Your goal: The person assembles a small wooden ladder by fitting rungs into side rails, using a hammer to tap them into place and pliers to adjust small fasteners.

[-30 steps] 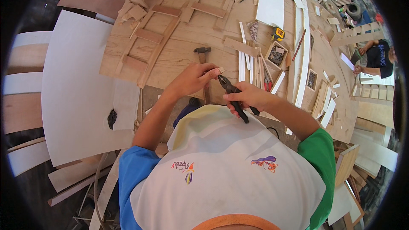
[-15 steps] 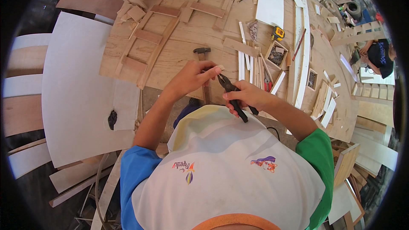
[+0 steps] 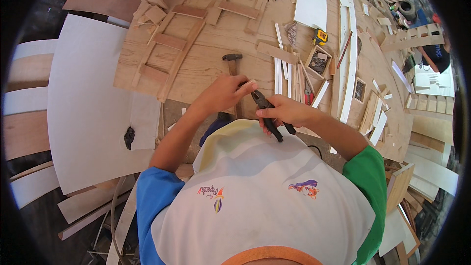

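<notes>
Since the earlier frame little has shifted: both hands have stayed together at the near edge of the workbench (image 3: 211, 54), the left wrist turned only slightly. The left hand (image 3: 223, 93) is closed in a pinch on a small pale wood piece (image 3: 250, 84), held just above the bench; the right hand (image 3: 284, 110) is wrapped firmly round the black handles of the pliers (image 3: 267, 110), whose nose meets that piece. A sound grip seems to call for the pliers' nose square to the piece and the pinching fingertips kept behind it. A hammer (image 3: 232, 61) lies just beyond the left hand. To the right, thin white wood strips (image 3: 284, 71) and red-handled pliers (image 3: 308, 95) crowd close; the freer room lies leftward, toward the ladder-like frame (image 3: 169, 49).
</notes>
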A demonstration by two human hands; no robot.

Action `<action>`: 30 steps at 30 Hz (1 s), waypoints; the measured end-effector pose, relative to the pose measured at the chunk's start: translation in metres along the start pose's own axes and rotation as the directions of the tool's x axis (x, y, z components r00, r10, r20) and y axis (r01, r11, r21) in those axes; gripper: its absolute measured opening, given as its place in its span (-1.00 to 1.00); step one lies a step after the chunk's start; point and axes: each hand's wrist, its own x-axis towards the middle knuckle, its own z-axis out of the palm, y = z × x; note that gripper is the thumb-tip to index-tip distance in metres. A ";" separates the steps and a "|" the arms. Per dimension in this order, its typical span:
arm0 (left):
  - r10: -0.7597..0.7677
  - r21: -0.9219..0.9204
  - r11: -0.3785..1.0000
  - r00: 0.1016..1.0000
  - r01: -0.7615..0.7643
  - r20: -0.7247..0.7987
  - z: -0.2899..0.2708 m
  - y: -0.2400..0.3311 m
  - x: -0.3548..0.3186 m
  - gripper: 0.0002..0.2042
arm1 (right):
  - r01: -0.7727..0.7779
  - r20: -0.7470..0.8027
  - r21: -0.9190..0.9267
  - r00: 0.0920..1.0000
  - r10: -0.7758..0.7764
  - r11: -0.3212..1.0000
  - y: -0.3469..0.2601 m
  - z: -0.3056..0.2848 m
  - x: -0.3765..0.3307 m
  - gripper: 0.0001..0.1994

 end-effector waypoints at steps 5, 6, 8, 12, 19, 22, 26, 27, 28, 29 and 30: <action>-0.028 -0.016 0.999 0.999 0.029 0.039 0.003 0.000 0.000 -0.54 | -0.032 0.003 -0.017 0.999 0.032 0.999 0.007 -0.004 0.009 -0.77; -0.042 -0.038 0.998 0.998 0.044 0.051 0.002 0.002 0.000 -0.54 | -0.045 -0.002 -0.036 0.999 0.045 0.998 0.008 -0.004 0.011 -0.77; -0.055 -0.050 0.997 0.997 0.058 0.062 0.003 0.002 0.000 -0.53 | -0.045 -0.039 -0.011 0.998 0.044 0.999 0.008 -0.003 0.013 -0.76; -0.058 -0.024 0.998 0.998 0.059 0.040 0.007 -0.004 -0.001 -0.50 | -0.053 -0.054 0.011 0.997 0.054 0.999 0.010 -0.003 0.019 -0.75; -0.048 -0.015 0.999 0.999 0.048 -0.019 0.014 -0.015 -0.002 -0.49 | -0.053 -0.123 0.016 0.991 0.054 0.998 0.015 0.004 0.027 -0.73; -0.090 0.009 0.996 0.996 0.090 0.015 0.015 -0.017 0.000 -0.48 | -0.054 -0.130 0.010 0.990 0.055 0.998 0.020 0.002 0.033 -0.73; -0.160 -0.077 0.984 0.987 0.160 0.015 0.020 -0.024 -0.002 -0.46 | -0.065 -0.129 -0.028 0.990 0.061 0.997 0.021 0.004 0.037 -0.72; -0.152 -0.071 0.986 0.988 0.151 0.001 0.020 -0.025 -0.002 -0.45 | -0.067 -0.126 -0.043 0.990 0.061 0.997 0.020 0.004 0.037 -0.71; -0.144 -0.066 0.988 0.990 0.143 -0.012 0.020 -0.025 -0.002 -0.45 | -0.070 -0.124 -0.034 0.990 0.065 0.997 0.021 0.004 0.038 -0.71; -0.151 -0.069 0.986 0.989 0.151 0.007 0.020 -0.024 -0.002 -0.45 | -0.072 -0.124 -0.026 0.990 0.068 0.997 0.022 0.004 0.038 -0.70; -0.157 -0.072 0.985 0.987 0.159 0.025 0.018 -0.023 -0.003 -0.45 | -0.074 -0.124 -0.017 0.990 0.071 0.997 0.023 0.003 0.038 -0.70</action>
